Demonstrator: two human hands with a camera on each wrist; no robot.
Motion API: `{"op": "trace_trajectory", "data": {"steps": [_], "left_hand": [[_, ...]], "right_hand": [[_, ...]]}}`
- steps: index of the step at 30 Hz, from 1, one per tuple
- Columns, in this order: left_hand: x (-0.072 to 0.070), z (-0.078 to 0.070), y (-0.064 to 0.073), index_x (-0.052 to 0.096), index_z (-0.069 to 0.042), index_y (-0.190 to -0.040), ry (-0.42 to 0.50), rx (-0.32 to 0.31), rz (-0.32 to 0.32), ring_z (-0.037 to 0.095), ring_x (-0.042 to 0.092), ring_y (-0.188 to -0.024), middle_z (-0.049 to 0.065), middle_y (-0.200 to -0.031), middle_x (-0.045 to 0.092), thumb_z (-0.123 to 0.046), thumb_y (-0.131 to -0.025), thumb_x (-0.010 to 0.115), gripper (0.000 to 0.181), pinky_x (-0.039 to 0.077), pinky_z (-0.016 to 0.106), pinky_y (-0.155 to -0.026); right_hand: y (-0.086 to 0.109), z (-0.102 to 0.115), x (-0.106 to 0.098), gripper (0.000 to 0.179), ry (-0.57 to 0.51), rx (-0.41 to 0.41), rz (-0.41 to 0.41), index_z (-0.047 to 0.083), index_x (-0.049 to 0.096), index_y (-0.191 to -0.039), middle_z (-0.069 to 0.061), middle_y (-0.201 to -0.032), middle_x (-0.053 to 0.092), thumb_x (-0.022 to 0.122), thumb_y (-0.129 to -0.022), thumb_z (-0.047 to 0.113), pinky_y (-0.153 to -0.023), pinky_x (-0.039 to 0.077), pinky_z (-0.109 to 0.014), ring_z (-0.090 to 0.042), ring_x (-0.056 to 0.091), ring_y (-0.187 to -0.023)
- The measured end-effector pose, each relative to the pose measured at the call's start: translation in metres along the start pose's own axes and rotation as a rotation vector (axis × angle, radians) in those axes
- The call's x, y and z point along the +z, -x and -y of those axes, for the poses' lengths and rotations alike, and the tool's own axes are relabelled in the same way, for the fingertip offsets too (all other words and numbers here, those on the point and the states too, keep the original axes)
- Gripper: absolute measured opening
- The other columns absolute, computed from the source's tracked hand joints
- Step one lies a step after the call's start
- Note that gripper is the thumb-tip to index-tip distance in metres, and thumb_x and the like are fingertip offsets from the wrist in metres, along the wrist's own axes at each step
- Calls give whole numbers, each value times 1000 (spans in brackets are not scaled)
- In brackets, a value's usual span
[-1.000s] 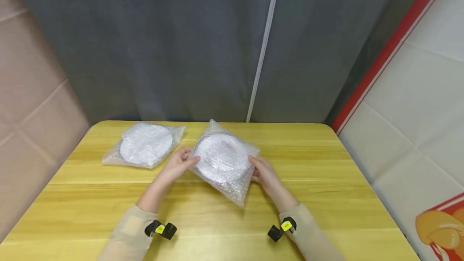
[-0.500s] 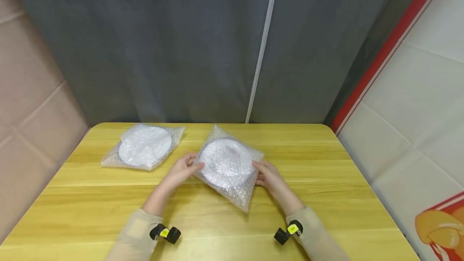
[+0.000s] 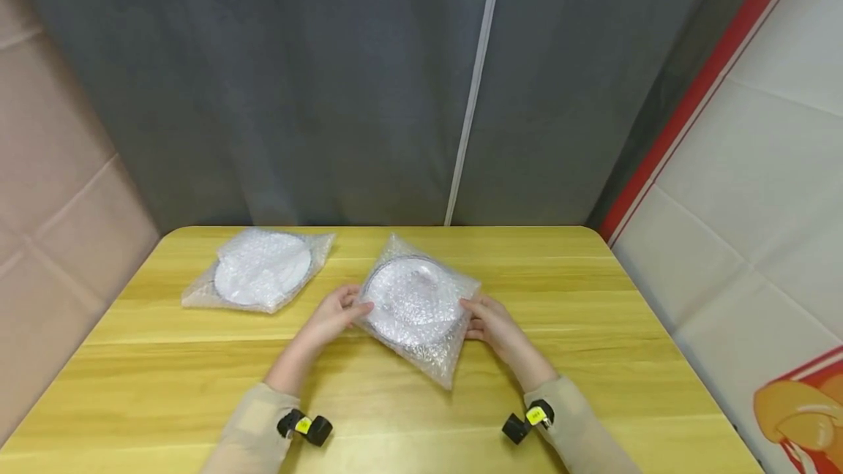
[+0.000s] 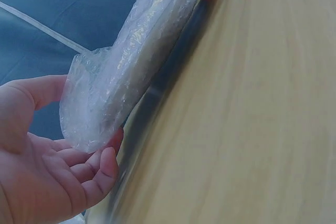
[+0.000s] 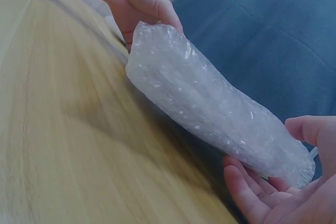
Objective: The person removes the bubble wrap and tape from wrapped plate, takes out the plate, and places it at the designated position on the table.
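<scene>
Between my two hands is a bubble-wrap pouch point(image 3: 415, 306) with a round white, plate-like thing inside, one corner pointing toward me. My left hand point(image 3: 336, 317) grips its left corner, thumb on top and fingers curled underneath. At the right corner my right hand point(image 3: 494, 324) pinches it the same way. Both wrist views show the pouch from its edge, held over the table, with the left hand point(image 4: 58, 156) and right hand point(image 5: 289, 182) at its ends. A similar bubble-wrap pouch point(image 3: 263, 269) lies to the left, apart from my left hand.
The wooden table point(image 3: 395, 437) stretches under everything. Behind its far edge hangs a dark grey curtain point(image 3: 329, 93) with a pale vertical strip. Light panels flank the table, the right panel point(image 3: 737, 203) edged in red. Each sleeve carries a small black wrist camera point(image 3: 306, 426).
The held pouch has shifted slightly right and nearer to me, both hands moving along with it. The grip is the same, and the other pouch stays on the table.
</scene>
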State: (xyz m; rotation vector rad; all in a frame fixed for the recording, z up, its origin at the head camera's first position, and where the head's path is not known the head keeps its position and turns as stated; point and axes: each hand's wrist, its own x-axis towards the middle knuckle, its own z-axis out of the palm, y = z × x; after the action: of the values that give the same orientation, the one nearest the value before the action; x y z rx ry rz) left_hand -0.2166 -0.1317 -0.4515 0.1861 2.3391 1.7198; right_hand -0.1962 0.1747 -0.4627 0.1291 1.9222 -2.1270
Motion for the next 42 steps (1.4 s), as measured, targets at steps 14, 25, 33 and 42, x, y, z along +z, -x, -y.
{"op": "trace_trajectory", "data": {"steps": [14,25,33,42], "left_hand": [[5,3,-5,42,9,-135,23,-19,7,19,57,-83,25,-119,58,-19,-90,67,59,50,34,-69],[8,5,-13,42,8,-135,23,-18,9,20,58,-80,23,-118,59,-21,-90,67,59,50,34,-71],[8,-1,-11,39,11,-137,47,-12,13,18,55,-74,30,-125,54,-17,-92,64,59,49,36,-72],[11,11,-16,43,7,-136,54,-2,-16,18,56,-74,22,-115,62,-18,-90,66,58,48,32,-70]], "right_hand": [[-3,-3,-9,26,30,10,11,-8,47,-108,-8,-84,61,54,-95,14,-70,56,-32,-15,61,-71],[-7,-1,-14,29,48,18,0,-10,48,-109,-8,-84,61,56,-95,14,-70,56,-31,-16,62,-71],[-8,-2,-14,31,65,12,-15,-11,48,-111,-9,-87,61,56,-95,15,-71,55,-31,-16,61,-72],[-5,-5,-13,28,69,0,-51,-9,48,-106,-9,-84,59,58,-94,15,-68,55,-30,-15,60,-70]]}}
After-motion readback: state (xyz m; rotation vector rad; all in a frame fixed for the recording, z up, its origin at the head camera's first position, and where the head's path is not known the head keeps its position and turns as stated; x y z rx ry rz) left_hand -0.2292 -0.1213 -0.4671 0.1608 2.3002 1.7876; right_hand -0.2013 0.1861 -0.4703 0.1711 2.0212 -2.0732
